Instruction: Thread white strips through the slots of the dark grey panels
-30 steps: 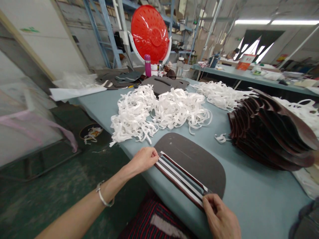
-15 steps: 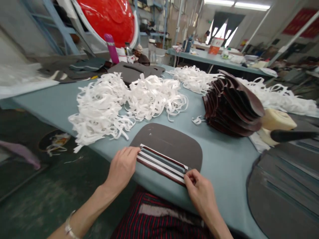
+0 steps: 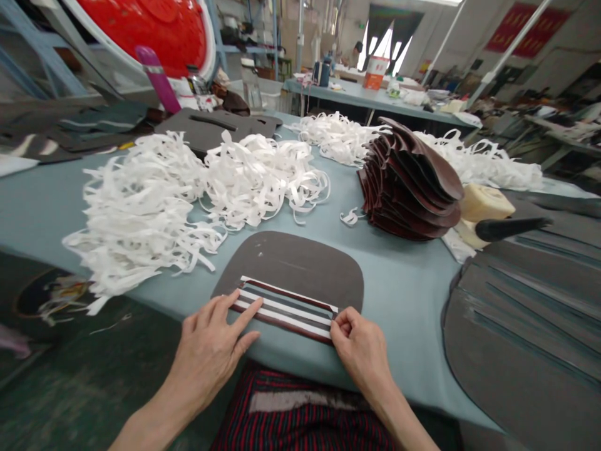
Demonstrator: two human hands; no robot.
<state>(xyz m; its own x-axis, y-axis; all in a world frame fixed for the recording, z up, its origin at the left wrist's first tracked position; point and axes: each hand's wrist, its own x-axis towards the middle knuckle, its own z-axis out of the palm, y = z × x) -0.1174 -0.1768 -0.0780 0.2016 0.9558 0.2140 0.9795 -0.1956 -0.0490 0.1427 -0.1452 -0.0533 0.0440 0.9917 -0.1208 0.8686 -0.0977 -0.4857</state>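
Note:
In front of me a dark grey panel [image 3: 300, 263] with rounded corners lies flat on the table. Along its near edge runs a long slot framed by a dark brown strip [image 3: 291, 293] and white tape [image 3: 291, 313]. My left hand [image 3: 211, 338] has its fingers spread, with two fingertips resting on the left end of the white tape. At the slot's right end my right hand [image 3: 359, 338] is closed, thumb and index finger pinching the end of the white tape. The fingers partly cover that end.
Tangled white strips [image 3: 145, 200] are heaped behind the panel. Stacked dark brown pieces [image 3: 408, 181] stand at the back right, beside a yellowish block [image 3: 486, 203] and a black handle [image 3: 511, 227]. A slotted grey panel [image 3: 521, 313] lies right. A purple bottle [image 3: 159, 78] stands far left.
My left hand has opened from a pinch at the slot's left corner and now lays its fingers on the white tape. My right hand stays at the right end. The view has shifted right.

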